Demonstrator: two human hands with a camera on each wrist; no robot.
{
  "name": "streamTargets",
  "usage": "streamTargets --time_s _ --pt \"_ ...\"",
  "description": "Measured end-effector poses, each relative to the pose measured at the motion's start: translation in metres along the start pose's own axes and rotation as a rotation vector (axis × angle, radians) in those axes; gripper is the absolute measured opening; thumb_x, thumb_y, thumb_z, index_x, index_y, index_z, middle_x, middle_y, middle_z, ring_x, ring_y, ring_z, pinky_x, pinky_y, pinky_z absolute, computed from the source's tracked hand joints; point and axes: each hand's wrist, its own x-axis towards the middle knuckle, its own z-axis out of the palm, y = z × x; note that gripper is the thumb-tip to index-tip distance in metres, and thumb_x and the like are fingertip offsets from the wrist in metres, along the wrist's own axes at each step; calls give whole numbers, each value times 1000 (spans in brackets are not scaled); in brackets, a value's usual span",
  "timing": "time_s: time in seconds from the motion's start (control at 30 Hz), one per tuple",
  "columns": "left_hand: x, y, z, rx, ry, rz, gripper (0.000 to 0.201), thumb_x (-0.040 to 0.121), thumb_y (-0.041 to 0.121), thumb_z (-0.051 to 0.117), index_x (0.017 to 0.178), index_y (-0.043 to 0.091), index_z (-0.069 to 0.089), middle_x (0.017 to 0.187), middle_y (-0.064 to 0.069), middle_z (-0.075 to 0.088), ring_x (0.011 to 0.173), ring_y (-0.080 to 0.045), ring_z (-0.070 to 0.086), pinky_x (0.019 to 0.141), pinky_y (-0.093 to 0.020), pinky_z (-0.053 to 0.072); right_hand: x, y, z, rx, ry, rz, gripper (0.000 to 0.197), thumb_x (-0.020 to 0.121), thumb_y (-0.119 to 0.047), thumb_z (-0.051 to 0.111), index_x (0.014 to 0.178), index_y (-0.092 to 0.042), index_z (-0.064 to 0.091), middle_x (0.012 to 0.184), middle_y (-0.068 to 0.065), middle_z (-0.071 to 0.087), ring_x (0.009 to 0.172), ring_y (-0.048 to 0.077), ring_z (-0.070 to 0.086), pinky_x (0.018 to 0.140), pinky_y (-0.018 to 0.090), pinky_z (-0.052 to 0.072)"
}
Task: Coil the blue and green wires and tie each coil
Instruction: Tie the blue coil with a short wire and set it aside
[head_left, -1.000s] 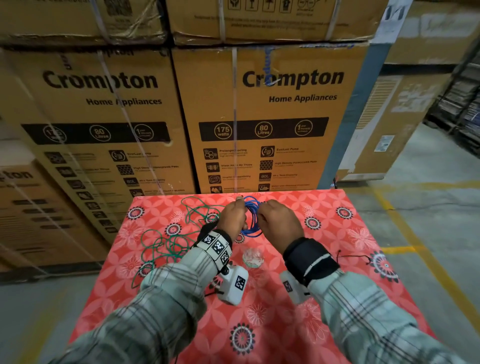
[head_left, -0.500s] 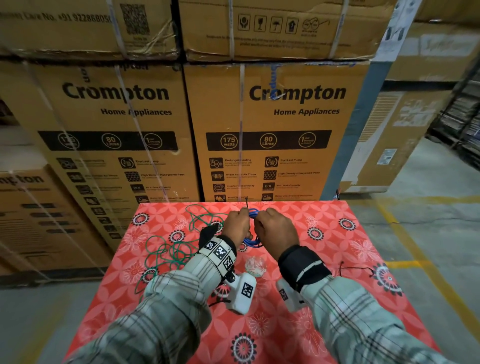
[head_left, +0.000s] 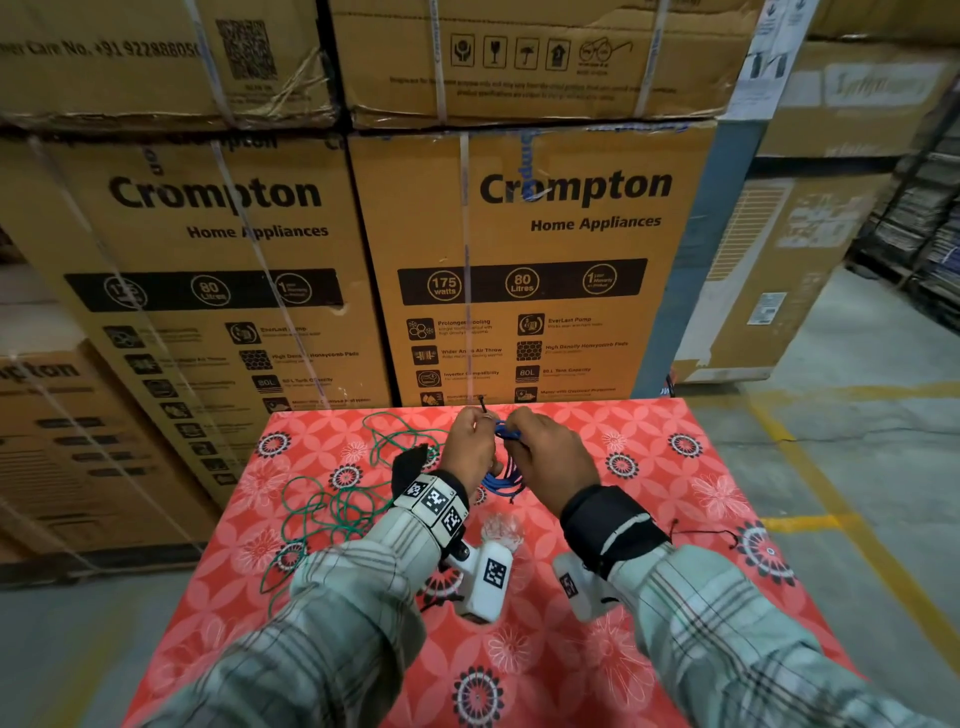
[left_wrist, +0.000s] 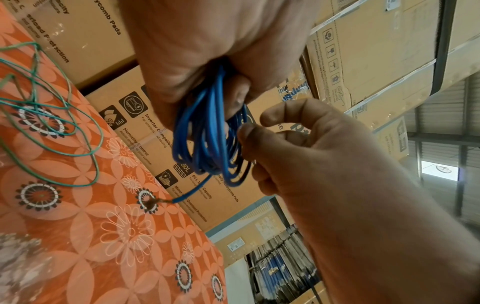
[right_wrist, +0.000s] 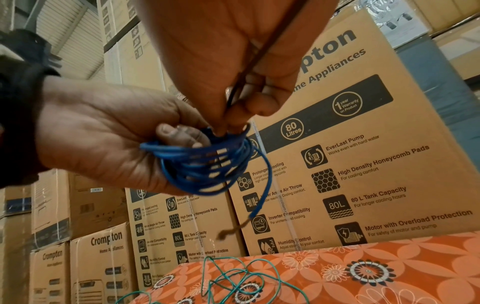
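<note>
The blue wire (head_left: 500, 480) is wound into a small coil held above the table between both hands. My left hand (head_left: 470, 441) grips the blue coil (left_wrist: 207, 133) in its curled fingers, and the wire's bare end (left_wrist: 161, 202) dangles below. My right hand (head_left: 524, 441) pinches a thin black tie (right_wrist: 249, 67) at the top of the coil (right_wrist: 207, 164). One end of the tie (head_left: 483, 404) sticks up above my left hand. The green wire (head_left: 337, 499) lies in loose tangled loops on the table to the left.
The table (head_left: 649, 467) wears a red floral cloth and stands against stacked cardboard boxes (head_left: 519, 260). A clear plastic packet (head_left: 501, 527) lies below my hands and a thin black cord (head_left: 706, 535) lies at the right. Concrete floor (head_left: 857, 467) surrounds the table.
My hands have drawn closer together around the blue coil. A black tie end now stands up above my left hand. The green wire has not moved.
</note>
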Motion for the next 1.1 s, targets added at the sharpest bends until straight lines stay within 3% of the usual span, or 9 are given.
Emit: streamTargets --time_s 0.13,0.27,0.47,0.6,0.8,0.93,1.0,1.03,1.1 --pt "9 -6 -10 63 89 0 13 97 13 42 86 9 47 52 -3 36 27 -8 32 43 -23 34 -2 3 -4 8 -107 -37 5 90 -11 51 95 -9 50 86 13 59 74 35 53 62 44 44" --pt "20 -13 -28 109 163 -4 14 96 15 46 82 11 50 51 -4 38 29 -12 34 43 -23 37 -9 10 -3 38 -174 -80 3 89 -9 51 90 -12 51 85 8 56 78 30 51 67 44 44" --pt "27 -21 -38 111 188 17 13 96 14 44 90 6 52 56 -8 39 36 -17 35 37 -18 33 -15 14 -8 162 -302 -143 21 89 -11 55 107 -11 66 96 6 62 85 20 56 77 29 44" --pt "29 -15 -44 100 198 26 12 96 15 45 91 7 52 57 -8 38 44 -20 36 31 -15 31 -19 15 -8 325 -369 -124 37 88 7 44 113 -5 68 105 9 66 94 18 58 84 23 44" --pt "24 -19 -38 93 157 47 14 97 16 45 94 5 53 55 -9 38 40 -18 35 34 -15 30 -17 16 -6 709 -260 73 29 92 8 50 108 -6 70 93 -3 69 84 6 64 77 23 51" --pt "18 -21 -32 73 115 0 14 97 20 46 87 12 52 39 4 39 27 -11 35 46 -24 34 -16 14 -13 638 -154 38 20 93 -2 54 94 -13 70 92 -5 68 85 1 61 78 18 47" --pt "13 -20 -29 68 72 -3 16 99 22 45 90 11 52 47 0 40 28 -10 36 48 -26 35 -16 11 -13 584 -90 -8 16 93 -3 52 87 -11 65 92 -5 64 90 0 56 80 16 43" --pt "10 -19 -27 63 53 1 18 100 23 44 93 9 52 52 -2 39 29 -10 37 47 -25 35 -14 9 -13 597 -64 10 16 94 -4 50 87 -11 64 91 -3 63 89 1 55 80 17 43" --pt "3 -15 -23 47 34 13 20 101 24 42 90 10 51 56 -5 37 30 -11 36 46 -25 36 -12 7 -11 674 -20 56 18 94 -7 46 86 -15 60 86 1 63 83 12 57 79 31 47"
